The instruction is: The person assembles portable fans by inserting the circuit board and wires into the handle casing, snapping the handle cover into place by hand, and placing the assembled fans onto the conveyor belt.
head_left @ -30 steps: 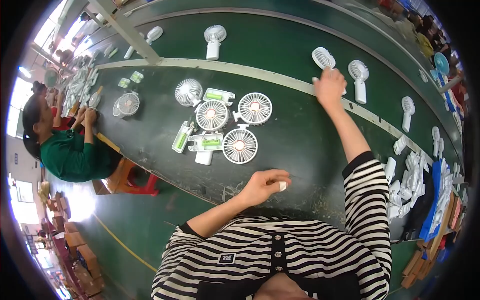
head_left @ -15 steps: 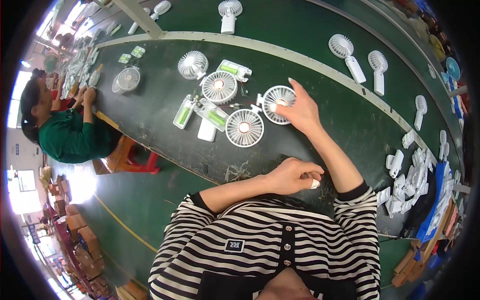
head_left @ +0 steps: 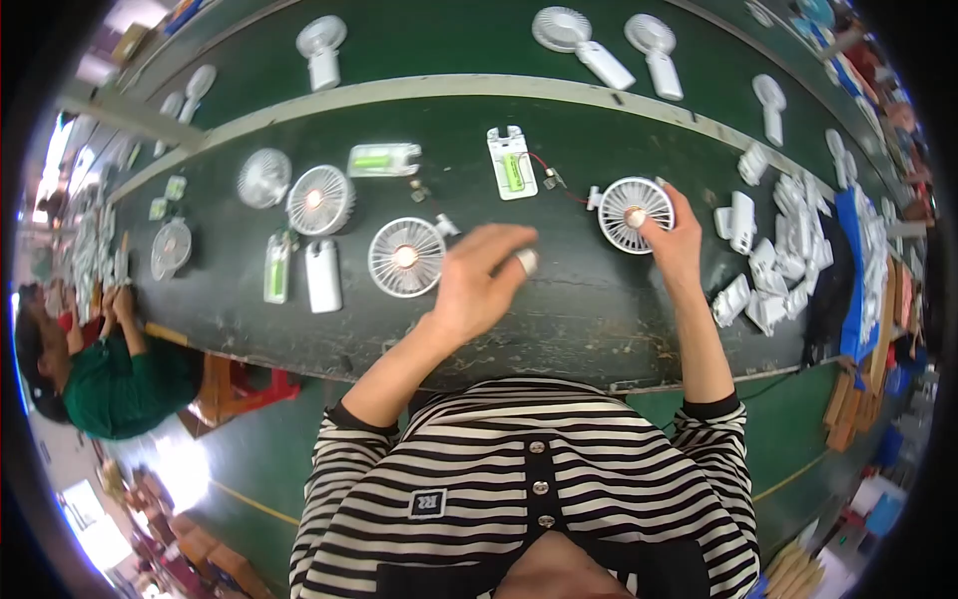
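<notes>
My right hand grips the rim and face of a white round fan head, thumb near its copper-coloured centre. Thin red wires run from that fan head to an opened white handle case with a green battery inside. Over the table to the left, my left hand holds nothing; its fingers are loosely bent and apart, with a white cover on one fingertip. Just left of it lies another fan head, its small white neck pointing toward the hand.
At left lie more fan heads, battery cases and a white handle cover. White plastic parts are heaped at right beside a blue bin edge. Finished-looking fans lie beyond the pale divider strip. A co-worker sits at far left.
My right hand has carried the fan head rightward, away from the cluster, and its wired case now lies apart. My left hand has risen from the table edge toward the parts. The view has turned.
</notes>
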A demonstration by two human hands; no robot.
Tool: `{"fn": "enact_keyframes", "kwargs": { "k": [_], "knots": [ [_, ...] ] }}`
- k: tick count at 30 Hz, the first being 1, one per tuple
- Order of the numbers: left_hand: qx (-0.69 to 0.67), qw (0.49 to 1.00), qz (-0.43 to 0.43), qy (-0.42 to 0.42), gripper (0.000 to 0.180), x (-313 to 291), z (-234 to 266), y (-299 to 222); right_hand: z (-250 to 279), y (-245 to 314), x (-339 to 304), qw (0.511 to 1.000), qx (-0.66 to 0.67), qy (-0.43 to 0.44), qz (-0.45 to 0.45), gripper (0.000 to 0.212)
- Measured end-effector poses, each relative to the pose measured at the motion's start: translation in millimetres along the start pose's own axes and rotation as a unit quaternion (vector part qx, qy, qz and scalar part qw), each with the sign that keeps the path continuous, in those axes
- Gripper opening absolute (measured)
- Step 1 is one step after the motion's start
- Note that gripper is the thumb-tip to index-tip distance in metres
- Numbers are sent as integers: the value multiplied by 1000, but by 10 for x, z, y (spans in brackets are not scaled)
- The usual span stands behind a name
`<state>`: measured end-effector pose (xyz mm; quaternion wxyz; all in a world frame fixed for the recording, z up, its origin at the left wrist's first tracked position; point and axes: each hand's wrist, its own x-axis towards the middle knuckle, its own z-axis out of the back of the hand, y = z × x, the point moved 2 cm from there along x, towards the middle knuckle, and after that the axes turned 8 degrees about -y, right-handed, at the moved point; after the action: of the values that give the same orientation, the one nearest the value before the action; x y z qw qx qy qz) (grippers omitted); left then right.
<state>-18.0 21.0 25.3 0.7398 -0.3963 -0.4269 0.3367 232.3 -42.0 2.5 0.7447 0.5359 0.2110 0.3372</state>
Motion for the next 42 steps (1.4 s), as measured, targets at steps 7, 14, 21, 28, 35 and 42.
{"fn": "enact_keyframes", "kwargs": {
  "k": [7, 14, 21, 28, 35, 42],
  "knots": [
    [325, 938, 32, -114, 56, 795, -526, 369, 168, -153, 1, 999, -27, 5, 29, 68],
    [406, 908, 94, -55, 77, 995, -725, 468, 168, -10, -54, 980, -153, 10, 126, 71],
    [319, 936, 148, -21, 76, 889, -742, 522, 336, 16, 138, 993, 85, -41, 68, 74],
    [-356, 814, 456, 55, 25, 327, -590, 398, 344, 103, 384, 923, 382, -7, -48, 35],
    [-255, 887, 362, 128, 39, 91, -350, 287, -53, 319, 302, 919, 362, 54, -148, 31],
    [-224, 926, 290, 94, 17, 280, -336, 48, -520, 488, 228, 933, 297, 149, -139, 33]
  ]
}}
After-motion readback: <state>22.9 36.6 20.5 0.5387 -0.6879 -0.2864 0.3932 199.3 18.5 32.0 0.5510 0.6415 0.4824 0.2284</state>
